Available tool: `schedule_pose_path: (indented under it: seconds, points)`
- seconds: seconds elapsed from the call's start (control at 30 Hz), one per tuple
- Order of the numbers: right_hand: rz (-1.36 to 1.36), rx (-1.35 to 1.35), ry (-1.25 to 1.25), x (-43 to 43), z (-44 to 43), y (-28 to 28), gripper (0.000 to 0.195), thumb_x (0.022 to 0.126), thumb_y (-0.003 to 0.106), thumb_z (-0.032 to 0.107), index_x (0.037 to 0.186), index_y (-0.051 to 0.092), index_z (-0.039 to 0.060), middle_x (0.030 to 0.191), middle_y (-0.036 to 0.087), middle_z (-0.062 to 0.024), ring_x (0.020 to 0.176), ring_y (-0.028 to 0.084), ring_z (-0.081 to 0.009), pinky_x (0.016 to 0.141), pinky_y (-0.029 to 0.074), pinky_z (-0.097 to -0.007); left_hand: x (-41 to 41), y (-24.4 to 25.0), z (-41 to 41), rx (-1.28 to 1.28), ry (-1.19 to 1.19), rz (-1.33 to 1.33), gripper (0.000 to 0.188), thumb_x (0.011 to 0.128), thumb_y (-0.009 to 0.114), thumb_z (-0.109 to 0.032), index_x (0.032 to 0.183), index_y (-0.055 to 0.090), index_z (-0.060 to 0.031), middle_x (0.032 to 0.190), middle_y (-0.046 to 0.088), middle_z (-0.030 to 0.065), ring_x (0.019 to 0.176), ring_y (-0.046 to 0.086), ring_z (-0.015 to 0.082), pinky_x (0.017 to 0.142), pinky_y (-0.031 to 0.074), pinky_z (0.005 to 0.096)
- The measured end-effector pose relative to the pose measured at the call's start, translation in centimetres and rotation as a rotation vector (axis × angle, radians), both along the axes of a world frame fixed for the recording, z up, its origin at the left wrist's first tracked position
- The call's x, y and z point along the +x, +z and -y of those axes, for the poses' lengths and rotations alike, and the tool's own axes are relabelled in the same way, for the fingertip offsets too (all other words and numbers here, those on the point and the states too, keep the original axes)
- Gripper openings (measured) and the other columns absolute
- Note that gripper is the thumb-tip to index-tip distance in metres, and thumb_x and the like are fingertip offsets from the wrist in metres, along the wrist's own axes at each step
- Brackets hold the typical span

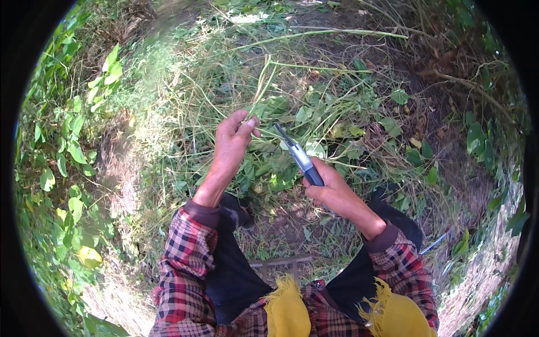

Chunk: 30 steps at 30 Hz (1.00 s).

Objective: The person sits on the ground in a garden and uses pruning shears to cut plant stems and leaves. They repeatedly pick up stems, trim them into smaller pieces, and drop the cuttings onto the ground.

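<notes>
Between the fingertips of my left hand [236, 135] is a thin green plant stem [264, 87], which rises above the hand and bends off to the right. My right hand [330, 185] is closed around the dark handles of a pair of pruning shears [300, 156]. Their narrow blades point up and left, a short way right of my left fingertips. Whether the blades are parted is hard to tell. Beneath both hands lies a heap of cut green stems and leaves [269, 162].
Leafy vines [69, 139] line the left side, and dry branches [467, 82] lie at the upper right. A long green stem [337, 31] crosses the ground at the top. A wooden frame [280, 261] sits low between my legs.
</notes>
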State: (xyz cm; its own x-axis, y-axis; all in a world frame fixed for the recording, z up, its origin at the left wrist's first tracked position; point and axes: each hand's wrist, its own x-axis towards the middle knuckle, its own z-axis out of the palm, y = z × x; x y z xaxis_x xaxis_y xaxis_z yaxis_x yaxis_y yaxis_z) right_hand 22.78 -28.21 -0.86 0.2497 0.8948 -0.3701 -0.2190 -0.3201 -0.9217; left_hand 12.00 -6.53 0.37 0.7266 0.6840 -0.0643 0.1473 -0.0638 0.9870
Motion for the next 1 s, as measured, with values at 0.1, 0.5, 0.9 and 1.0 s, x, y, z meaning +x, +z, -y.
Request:
schedule_pose_path:
  seconds: [0.1, 0.5, 0.9, 1.0]
  points:
    - [0.029, 0.004, -0.072, -0.3, 0.3, 0.3, 0.025, 0.077, 0.056, 0.004, 0.099, 0.047, 0.0027, 0.077, 0.046, -0.0008, 0.062, 0.045, -0.0124, 0.054, 0.037, -0.0303, -0.7, -0.4, -0.8, 0.021, 0.051, 0.052, 0.011, 0.094, 0.054, -0.012, 0.093, 0.06, -0.0035, 0.068, 0.056, -0.0027, 0.052, 0.036, 0.003, 0.047, 0.028, 0.0196]
    - [0.097, -0.034, -0.247, 1.7, 3.9, -1.3, 0.028, 0.075, 0.055, 0.007, 0.101, 0.048, 0.0032, 0.08, 0.05, -0.0022, 0.063, 0.048, -0.0123, 0.055, 0.04, -0.0281, -16.3, 0.5, -13.4, -0.111, 0.511, 0.436, 0.009, 0.097, 0.048, -0.007, 0.102, 0.054, -0.0017, 0.08, 0.056, 0.0084, 0.063, 0.052, 0.0178, 0.063, 0.049, 0.034]
    - [0.266, -0.219, 0.008, 1.0, 3.8, -3.5, 0.027, 0.075, 0.058, 0.008, 0.099, 0.046, 0.0029, 0.079, 0.051, -0.0026, 0.06, 0.049, -0.0118, 0.054, 0.041, -0.0266, -31.8, 4.5, -19.9, 0.162, 1.106, 0.203, 0.018, 0.09, 0.044, -0.005, 0.092, 0.059, 0.0046, 0.083, 0.061, 0.0112, 0.07, 0.059, 0.016, 0.065, 0.053, 0.0267]
    - [0.186, -0.198, 0.031, -0.3, 2.5, -3.2, 0.024, 0.075, 0.058, 0.009, 0.095, 0.047, 0.0038, 0.077, 0.05, -0.002, 0.061, 0.05, -0.0118, 0.055, 0.04, -0.0271, -40.5, -0.4, -25.7, 0.076, 1.154, 0.182, 0.017, 0.093, 0.048, -0.002, 0.105, 0.054, 0.0067, 0.082, 0.062, 0.0138, 0.066, 0.061, 0.0214, 0.057, 0.054, 0.0328]
